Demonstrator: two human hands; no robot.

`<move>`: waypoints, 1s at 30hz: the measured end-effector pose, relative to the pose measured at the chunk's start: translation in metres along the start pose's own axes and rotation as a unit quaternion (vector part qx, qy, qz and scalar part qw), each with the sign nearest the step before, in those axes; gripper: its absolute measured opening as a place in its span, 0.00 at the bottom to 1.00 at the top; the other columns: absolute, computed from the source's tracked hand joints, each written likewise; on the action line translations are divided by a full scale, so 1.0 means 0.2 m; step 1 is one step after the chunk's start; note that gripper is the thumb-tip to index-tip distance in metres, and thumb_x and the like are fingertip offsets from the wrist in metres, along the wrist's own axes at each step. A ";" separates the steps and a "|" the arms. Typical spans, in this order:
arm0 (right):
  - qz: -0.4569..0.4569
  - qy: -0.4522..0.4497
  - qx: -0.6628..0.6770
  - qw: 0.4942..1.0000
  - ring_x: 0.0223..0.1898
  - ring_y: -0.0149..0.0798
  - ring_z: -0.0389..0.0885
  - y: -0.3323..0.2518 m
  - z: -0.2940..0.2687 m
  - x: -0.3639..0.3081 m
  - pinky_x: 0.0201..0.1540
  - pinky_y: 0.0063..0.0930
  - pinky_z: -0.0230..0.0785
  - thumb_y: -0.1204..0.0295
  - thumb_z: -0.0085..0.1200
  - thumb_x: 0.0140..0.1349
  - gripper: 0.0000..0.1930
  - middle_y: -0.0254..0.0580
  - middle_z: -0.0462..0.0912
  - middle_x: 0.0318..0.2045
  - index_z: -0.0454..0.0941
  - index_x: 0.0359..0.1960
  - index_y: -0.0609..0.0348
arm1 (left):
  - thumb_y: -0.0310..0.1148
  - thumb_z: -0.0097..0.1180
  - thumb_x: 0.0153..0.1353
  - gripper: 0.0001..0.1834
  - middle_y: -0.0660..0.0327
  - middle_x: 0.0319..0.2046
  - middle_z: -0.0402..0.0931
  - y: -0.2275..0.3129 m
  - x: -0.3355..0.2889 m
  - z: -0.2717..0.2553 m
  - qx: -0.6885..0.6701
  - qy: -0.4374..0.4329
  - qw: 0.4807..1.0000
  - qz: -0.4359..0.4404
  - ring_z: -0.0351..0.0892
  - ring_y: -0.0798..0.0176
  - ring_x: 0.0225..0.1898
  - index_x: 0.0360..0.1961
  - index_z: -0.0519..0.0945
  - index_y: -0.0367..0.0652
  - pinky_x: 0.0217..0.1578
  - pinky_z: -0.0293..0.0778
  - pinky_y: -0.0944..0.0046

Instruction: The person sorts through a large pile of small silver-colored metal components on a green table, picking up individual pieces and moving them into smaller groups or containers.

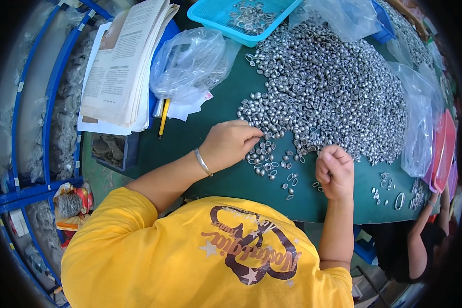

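Observation:
A big heap of small silver-coloured oval metal pieces (pixel 339 87) spreads over the green table (pixel 190 138). At the heap's near left edge, my left hand (pixel 230 145) is closed, with thumb and fingers pinched together beside the pieces; whatever they hold is hidden. A silver bangle (pixel 203 162) circles that wrist. My right hand (pixel 335 172) is curled shut at the heap's near edge, and I cannot make out what is in its fingers. Between the hands lies a loose scatter of ovals (pixel 264 158), with a few open rings (pixel 291 185) closer to me.
A turquoise basket (pixel 215 20) holding rings stands at the back. On the left are an open stack of printed pages (pixel 123 66), a clear plastic bag (pixel 187 61), a yellow pen (pixel 164 118) and a grey bin (pixel 110 149). A co-worker's arm (pixel 418 238) reaches a red tray (pixel 443 151) at right.

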State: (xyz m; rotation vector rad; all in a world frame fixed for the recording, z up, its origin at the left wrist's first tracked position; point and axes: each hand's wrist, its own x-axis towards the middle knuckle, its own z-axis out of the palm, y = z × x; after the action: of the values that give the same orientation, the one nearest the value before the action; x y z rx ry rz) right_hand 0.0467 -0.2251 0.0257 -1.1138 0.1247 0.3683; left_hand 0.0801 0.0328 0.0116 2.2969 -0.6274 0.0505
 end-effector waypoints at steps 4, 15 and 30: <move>0.041 0.033 0.120 0.991 0.11 0.20 0.53 0.01 0.05 -0.01 0.11 0.13 0.43 0.72 0.44 0.62 0.06 0.31 0.63 0.13 0.70 0.31 0.62 | 0.27 0.57 0.48 0.06 0.59 0.22 0.76 0.04 0.00 0.00 -0.003 -0.036 0.999 -0.008 0.74 0.60 0.24 0.30 0.81 0.41 0.25 0.70 0.66; -0.175 0.090 -0.591 0.782 0.27 0.47 0.79 0.04 0.10 -0.04 0.29 0.31 0.71 0.75 0.52 0.53 0.06 0.48 0.79 0.26 0.78 0.32 0.58 | 0.28 0.58 0.48 0.08 0.59 0.19 0.73 0.05 -0.02 0.01 -0.012 -0.036 0.999 0.013 0.73 0.58 0.22 0.32 0.80 0.42 0.24 0.69 0.65; -0.182 0.134 -0.644 0.731 0.23 0.45 0.77 0.07 0.08 -0.06 0.24 0.33 0.70 0.73 0.53 0.52 0.03 0.44 0.79 0.22 0.76 0.27 0.57 | 0.28 0.58 0.47 0.03 0.62 0.20 0.71 0.13 0.04 0.11 -0.016 -0.059 0.994 0.092 0.74 0.59 0.23 0.26 0.80 0.45 0.23 0.70 0.65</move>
State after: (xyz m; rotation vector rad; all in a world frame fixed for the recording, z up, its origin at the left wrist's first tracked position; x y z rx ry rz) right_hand 0.0300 -0.2077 0.0236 -2.5392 -0.1413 -0.1521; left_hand 0.0724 -0.0002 0.0144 2.2170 -0.8945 -0.0079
